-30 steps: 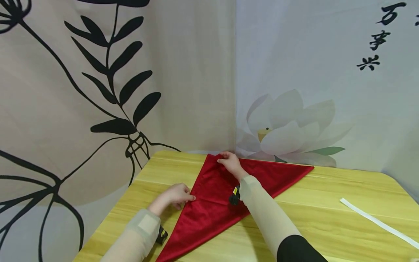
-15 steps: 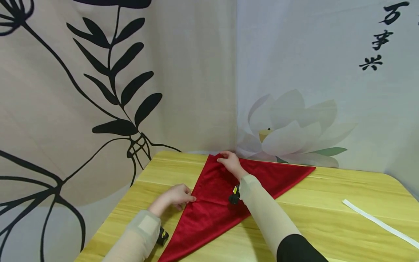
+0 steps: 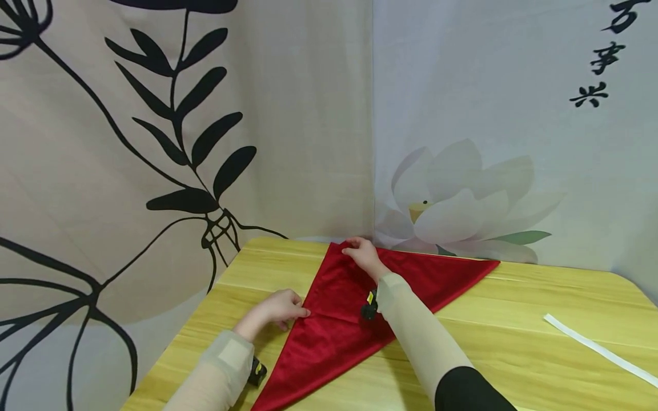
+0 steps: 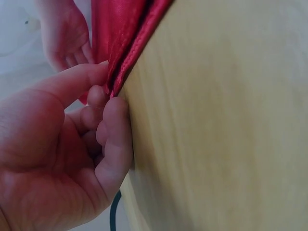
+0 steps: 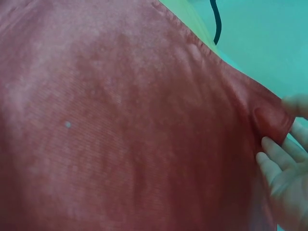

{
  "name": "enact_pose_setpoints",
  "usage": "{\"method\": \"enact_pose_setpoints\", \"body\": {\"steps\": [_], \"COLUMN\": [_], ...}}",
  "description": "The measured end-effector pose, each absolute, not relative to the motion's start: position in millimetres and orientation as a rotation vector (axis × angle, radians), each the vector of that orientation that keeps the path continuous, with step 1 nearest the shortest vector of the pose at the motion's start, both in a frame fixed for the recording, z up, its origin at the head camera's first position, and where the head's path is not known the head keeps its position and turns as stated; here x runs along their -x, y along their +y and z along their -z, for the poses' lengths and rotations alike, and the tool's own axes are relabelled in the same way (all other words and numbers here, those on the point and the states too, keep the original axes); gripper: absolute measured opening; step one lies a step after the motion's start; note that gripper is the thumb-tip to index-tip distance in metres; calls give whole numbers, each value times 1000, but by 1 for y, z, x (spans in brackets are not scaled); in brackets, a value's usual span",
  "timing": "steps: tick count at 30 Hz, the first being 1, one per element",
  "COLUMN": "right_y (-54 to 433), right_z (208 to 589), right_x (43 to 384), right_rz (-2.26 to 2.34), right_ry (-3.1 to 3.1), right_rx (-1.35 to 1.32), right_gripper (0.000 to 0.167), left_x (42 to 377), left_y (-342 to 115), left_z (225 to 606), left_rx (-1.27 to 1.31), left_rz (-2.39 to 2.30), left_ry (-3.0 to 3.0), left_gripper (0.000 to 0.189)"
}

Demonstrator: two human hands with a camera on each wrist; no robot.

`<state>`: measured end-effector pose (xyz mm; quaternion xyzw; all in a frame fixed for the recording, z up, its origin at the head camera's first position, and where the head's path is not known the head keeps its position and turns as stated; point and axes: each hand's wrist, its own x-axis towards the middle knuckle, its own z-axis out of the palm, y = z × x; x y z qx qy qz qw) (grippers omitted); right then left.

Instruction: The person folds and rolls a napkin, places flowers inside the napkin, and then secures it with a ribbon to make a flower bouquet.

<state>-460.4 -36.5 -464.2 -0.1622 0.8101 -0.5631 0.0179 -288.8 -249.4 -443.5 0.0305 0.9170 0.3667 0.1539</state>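
Observation:
A shiny red cloth (image 3: 334, 348), folded into a triangle, lies on the wooden table. My left hand (image 3: 280, 306) pinches its left edge between thumb and fingers. In the left wrist view the cloth's layered edge (image 4: 127, 57) runs into the fingertips of the left hand (image 4: 62, 144). At the far corner my right hand (image 3: 364, 256) grips the cloth near its tip. The right wrist view has the right hand (image 5: 288, 178) at the cloth's corner, thumb on one side and fingers on the other; the cloth (image 5: 120, 120) fills most of that view.
A white strip (image 3: 598, 351) lies on the right part of the wooden table (image 3: 488, 342). Behind the table's far edge hangs a pale curtain (image 3: 308, 114) printed with black plants, a lotus and characters.
Both hands keep their hold on the cloth in nearly the same place. The whole head view has shifted slightly, with the scene sliding a little to the right.

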Motion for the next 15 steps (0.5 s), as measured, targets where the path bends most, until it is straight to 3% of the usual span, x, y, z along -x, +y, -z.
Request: {"method": "enact_pose_setpoints", "body": {"steps": [15], "right_y": [-39], "right_z": [470], "right_x": [464], "right_rz": [1656], "right_ry": [2542], "right_rx": [534], "right_gripper": [37], "left_x": [288], "left_y": [-251], "left_z": [445], "left_rx": [-96], "left_rz": [-1063], "left_ry": [2650], "left_gripper": [39]}}
